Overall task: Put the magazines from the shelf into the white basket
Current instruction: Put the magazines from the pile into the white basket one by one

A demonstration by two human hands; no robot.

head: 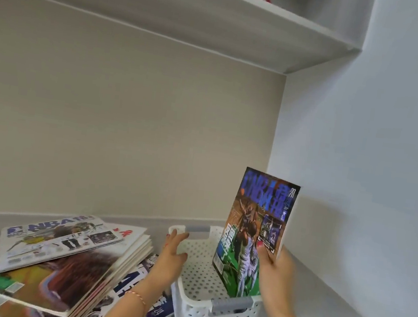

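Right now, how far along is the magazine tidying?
Just begun. The white basket looks empty apart from one magazine, which the right hand holds upright in it. The open left hand is at its rim. The stack beside it remains.

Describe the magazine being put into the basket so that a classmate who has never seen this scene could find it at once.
Start at the white basket in the counter's right corner. One magazine stands upright in it, gripped by the right hand. Unlike the magazines stacked flat to the left, it has a blue title above green.
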